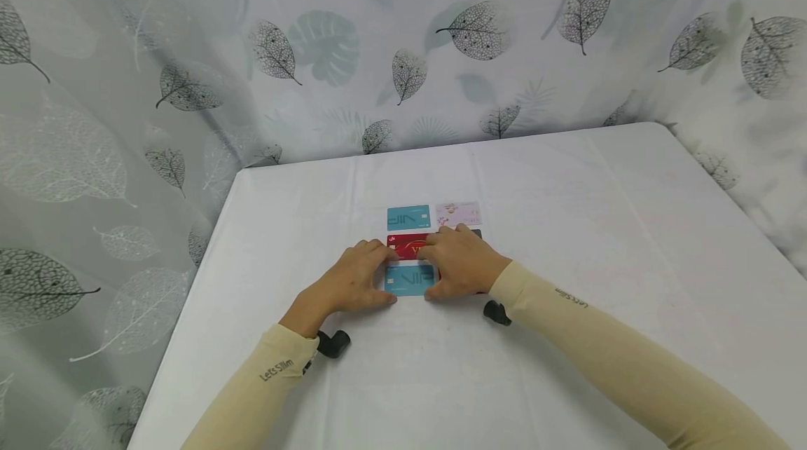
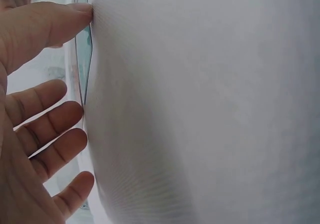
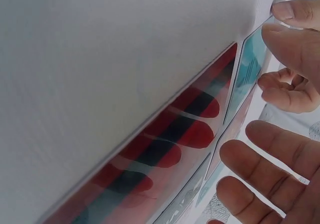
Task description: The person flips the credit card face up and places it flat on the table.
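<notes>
Several bank-style cards lie in rows on the white table. The front row has a teal VIP card (image 1: 410, 281) and, in the right wrist view, a shiny red card with a black stripe (image 3: 172, 134). My left hand (image 1: 358, 280) is at the teal card's left side, its thumb (image 2: 60, 21) at the near edge. My right hand (image 1: 463, 261) spreads above the striped card, hiding it from the head view, thumb at the teal card's near right corner. Behind is a red card (image 1: 403, 247); a dark card (image 1: 477, 233) peeks past my right fingers.
In the back row lie another teal VIP card (image 1: 408, 216) and a pink flowered card (image 1: 458, 213). The white table (image 1: 567, 191) extends around the cards. A leaf-patterned curtain (image 1: 353, 106) hangs behind and to the left.
</notes>
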`<state>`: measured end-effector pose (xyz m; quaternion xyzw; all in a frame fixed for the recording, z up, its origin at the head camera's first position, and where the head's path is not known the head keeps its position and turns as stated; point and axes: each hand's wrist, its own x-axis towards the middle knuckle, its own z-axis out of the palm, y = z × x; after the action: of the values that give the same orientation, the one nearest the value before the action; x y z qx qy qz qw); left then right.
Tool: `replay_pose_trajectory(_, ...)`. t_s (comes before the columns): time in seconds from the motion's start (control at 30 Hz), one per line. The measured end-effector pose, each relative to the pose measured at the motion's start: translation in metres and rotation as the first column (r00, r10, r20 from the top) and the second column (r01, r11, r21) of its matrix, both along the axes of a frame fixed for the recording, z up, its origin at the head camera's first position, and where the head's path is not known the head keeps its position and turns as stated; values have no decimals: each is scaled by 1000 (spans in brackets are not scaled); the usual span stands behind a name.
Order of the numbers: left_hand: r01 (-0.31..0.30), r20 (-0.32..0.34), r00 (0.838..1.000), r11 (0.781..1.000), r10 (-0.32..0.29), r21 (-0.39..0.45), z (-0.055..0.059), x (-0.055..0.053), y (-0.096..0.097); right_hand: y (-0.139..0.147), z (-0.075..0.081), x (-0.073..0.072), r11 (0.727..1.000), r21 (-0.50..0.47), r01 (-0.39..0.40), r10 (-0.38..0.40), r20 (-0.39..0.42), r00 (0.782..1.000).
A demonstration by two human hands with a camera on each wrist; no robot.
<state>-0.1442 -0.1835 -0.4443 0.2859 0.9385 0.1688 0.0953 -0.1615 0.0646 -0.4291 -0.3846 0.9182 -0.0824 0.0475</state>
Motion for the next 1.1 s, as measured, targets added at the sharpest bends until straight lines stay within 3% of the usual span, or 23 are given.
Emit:
replay_pose_trajectory(0.67, 7, -15, 1000, 1000, -7, -1, 0, -2, 12, 18, 5, 3, 996, 72, 59, -61, 19, 998)
replay_pose_trajectory(1.1, 42, -1, 999, 999, -42, 33, 2, -2, 31, 34, 3, 5, 994, 78, 74, -75, 13, 997)
